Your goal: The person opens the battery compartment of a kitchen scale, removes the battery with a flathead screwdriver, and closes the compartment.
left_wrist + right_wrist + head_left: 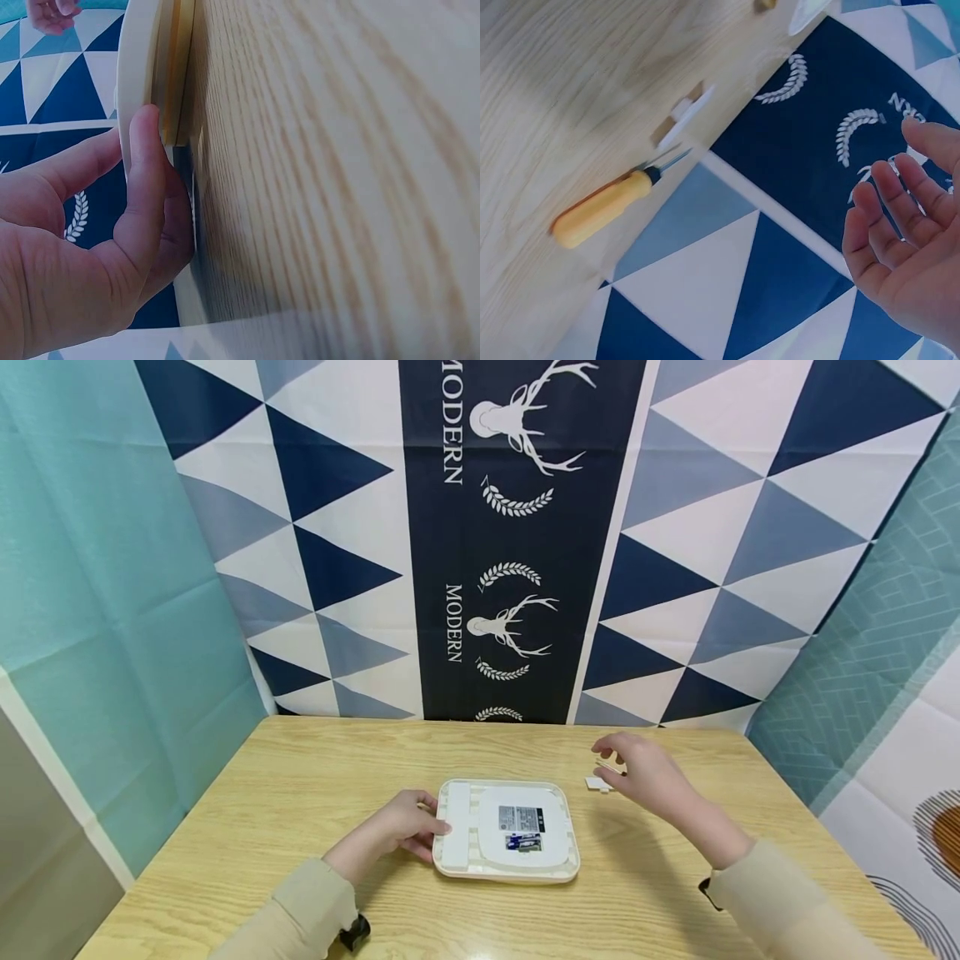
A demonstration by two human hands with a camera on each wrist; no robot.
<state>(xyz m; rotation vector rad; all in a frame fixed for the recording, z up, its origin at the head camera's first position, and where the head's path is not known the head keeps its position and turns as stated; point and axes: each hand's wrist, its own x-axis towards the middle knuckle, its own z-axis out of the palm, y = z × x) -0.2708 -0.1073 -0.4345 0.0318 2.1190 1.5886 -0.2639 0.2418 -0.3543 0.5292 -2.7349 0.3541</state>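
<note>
A white digital scale (480,810) lies underside up on the table, with labels and batteries (523,842) showing in its uncovered compartment. My left hand (408,827) grips its left edge, thumb on top and fingers underneath; the left wrist view shows the thumb against the scale's side (139,52). To the right, my right hand (637,768) hovers empty, fingers loosely bent and apart in the right wrist view. Near it lie a small white battery cover (597,784) and a yellow-handled screwdriver (604,208), mostly hidden behind the hand in the head view.
The wooden table (315,760) ends at a hanging cloth (360,568) printed with triangles and deer heads. Teal cloth (127,610) hangs along the left side, and another patterned cloth (862,652) closes off the right.
</note>
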